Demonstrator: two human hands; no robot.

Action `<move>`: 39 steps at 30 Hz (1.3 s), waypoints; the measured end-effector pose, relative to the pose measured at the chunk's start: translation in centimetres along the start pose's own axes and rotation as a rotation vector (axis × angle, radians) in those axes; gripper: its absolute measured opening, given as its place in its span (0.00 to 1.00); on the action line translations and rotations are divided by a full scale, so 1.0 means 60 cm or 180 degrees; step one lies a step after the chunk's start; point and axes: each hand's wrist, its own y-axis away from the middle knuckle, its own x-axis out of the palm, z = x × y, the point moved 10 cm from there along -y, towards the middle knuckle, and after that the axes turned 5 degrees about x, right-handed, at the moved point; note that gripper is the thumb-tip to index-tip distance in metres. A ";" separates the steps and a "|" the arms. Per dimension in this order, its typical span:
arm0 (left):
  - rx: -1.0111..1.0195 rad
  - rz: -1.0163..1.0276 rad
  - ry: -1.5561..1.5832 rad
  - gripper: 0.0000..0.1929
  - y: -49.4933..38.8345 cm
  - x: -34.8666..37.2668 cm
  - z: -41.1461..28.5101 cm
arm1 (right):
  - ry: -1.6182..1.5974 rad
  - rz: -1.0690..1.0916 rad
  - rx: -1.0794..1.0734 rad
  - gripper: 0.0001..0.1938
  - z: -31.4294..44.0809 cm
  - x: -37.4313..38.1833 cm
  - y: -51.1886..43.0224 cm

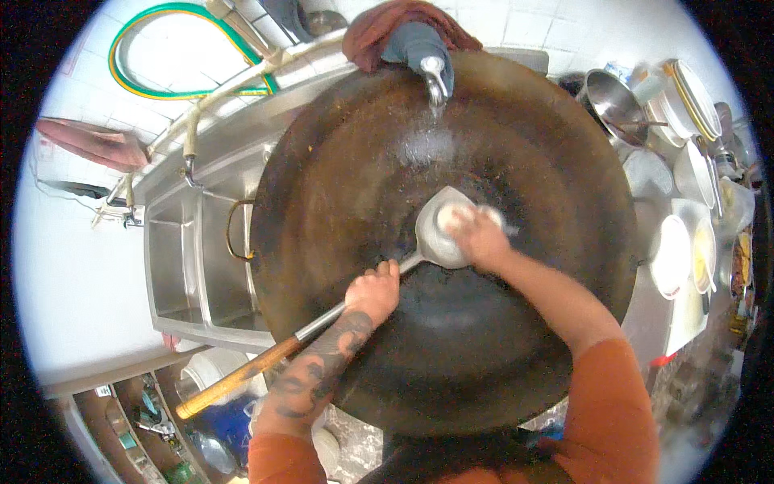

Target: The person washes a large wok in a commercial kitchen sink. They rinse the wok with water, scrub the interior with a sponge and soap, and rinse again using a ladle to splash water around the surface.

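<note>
A very large dark metal wok (338,181) lies before me, with water running into it from a metal faucet (434,81) at its far side. My left hand (373,293) grips the metal shaft of a long wok spatula (432,245), whose wooden handle slants down to the left beneath my forearm. Over the wok's middle, my right hand (478,236) presses a pale, blurred pad or cloth (450,218) against the spatula's broad metal head. Part of the pad is hidden under the fingers; its exact kind cannot be told.
A stainless steel double sink (205,260) adjoins the wok on the left. On the right stand a metal pot (611,106), stacked containers (689,103) and a white plate (670,257). A dark red cloth (375,36) drapes by the faucet, and a green hose (115,54) hangs at upper left.
</note>
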 end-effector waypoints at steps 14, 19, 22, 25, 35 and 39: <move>0.0047 0.1700 0.3577 0.16 0.049 0.024 0.003 | 0.0591 -0.0101 0.0670 0.21 -0.157 -0.086 -0.048; -0.0868 0.1820 0.5184 0.17 0.066 0.008 0.019 | -0.2450 -0.0922 0.2266 0.20 -0.180 -0.083 -0.043; -0.0577 0.1604 0.4824 0.15 0.050 0.018 0.021 | -0.2163 0.0158 0.1641 0.20 -0.100 -0.030 -0.089; -0.0186 0.1694 0.4022 0.15 0.047 0.040 0.000 | -0.2252 0.0606 0.0626 0.24 -0.008 0.003 -0.063; 0.0872 0.0415 0.2420 0.17 0.015 0.032 -0.006 | -0.2106 0.0673 0.0144 0.21 0.126 -0.089 -0.040; -0.0081 0.1381 0.2448 0.21 0.030 -0.003 -0.018 | -0.2491 0.0405 0.0761 0.24 0.014 -0.003 -0.011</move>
